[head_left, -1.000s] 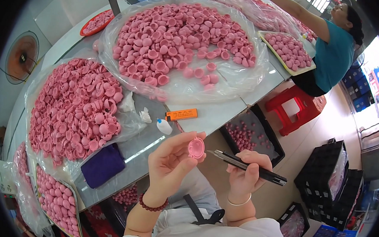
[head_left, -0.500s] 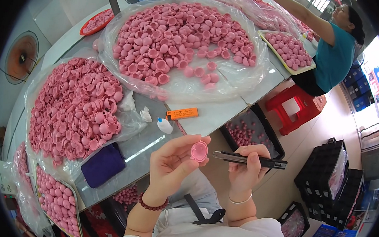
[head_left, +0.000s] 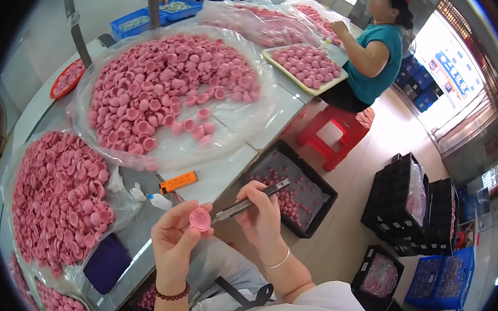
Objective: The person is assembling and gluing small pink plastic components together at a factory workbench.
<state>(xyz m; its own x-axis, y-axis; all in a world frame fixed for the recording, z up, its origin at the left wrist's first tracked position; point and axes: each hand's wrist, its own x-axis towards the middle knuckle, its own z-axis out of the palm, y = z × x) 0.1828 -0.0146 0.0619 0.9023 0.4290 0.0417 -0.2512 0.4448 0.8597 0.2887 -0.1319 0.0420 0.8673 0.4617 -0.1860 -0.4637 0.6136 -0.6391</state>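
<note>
My left hand (head_left: 171, 239) pinches a small pink plastic half-shell (head_left: 200, 220) between thumb and fingers, its hollow side facing me. In my right hand (head_left: 261, 214) is a slim dark utility knife (head_left: 234, 209), gripped along its handle. The knife's tip points left and down, close to the shell's right rim; whether it touches cannot be told. Both hands are raised over my lap, just off the table's edge. Nearest them on the table lie a white squeeze bottle with a blue tip (head_left: 159, 201) and an orange box (head_left: 178, 182).
Heaps of pink half-shells (head_left: 150, 92) lie on plastic sheeting, with another pile (head_left: 58, 195) at left. A purple cloth (head_left: 107, 264) rests by the edge. Below stands a black crate (head_left: 319, 217) holding pink pieces. A co-worker (head_left: 374, 60) sits beyond, near a tray of pink domes (head_left: 272, 53).
The view has swung to the right. My right hand has brought the knife's tip nearer the half-shell, with its rear end now tilted up. The co-worker's outstretched arm has drawn back and bent.
</note>
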